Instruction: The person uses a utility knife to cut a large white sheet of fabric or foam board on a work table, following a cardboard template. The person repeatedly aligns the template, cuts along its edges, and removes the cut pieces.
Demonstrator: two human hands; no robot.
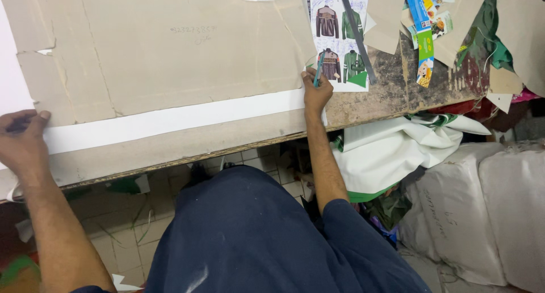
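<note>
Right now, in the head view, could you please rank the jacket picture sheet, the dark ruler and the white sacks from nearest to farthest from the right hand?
From the right hand:
1. Jacket picture sheet, directly above the hand, at its fingertips.
2. Dark ruler, lying diagonally across that sheet, up and right.
3. White sacks, below the table, far lower right.

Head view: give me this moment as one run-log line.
left hand: pressing cardboard pattern edge | right hand: holding teal pen at pattern corner | white strip beneath | jacket picture sheet beside

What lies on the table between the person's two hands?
In the head view, a long white strip runs from the left hand to the right hand, flanked by brown cardboard sheets.
</note>
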